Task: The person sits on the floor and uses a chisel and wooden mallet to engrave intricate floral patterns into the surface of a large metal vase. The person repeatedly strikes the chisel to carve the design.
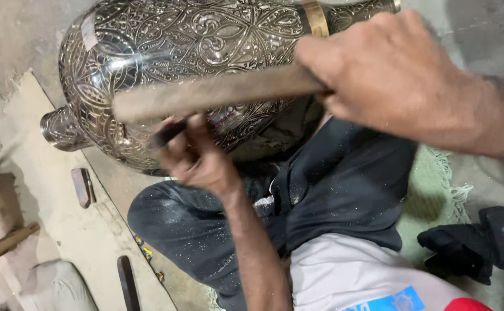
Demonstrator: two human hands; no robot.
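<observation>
Right hand is gripping a wooden handle, fingers wrapped tight around it, stick blurred and lying across the vase. Left hand is pinching a thin dark chisel between fingertips, tip against the metal. Engraved metal vase is lying on its side against the person's dark-trousered lap: silvery, shiny, covered in dense floral scrollwork, brass band near one end, narrow neck pointing left. Metal filings are speckling the trousers.

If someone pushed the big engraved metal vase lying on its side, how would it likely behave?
The vase is round-bellied and lies on its side across the person's lap, so it would probably roll if freed. Its polished, shiny surface looks slippery to grip. Being large and metal, it is likely stiff and fairly heavy. The left hand touches it.
</observation>
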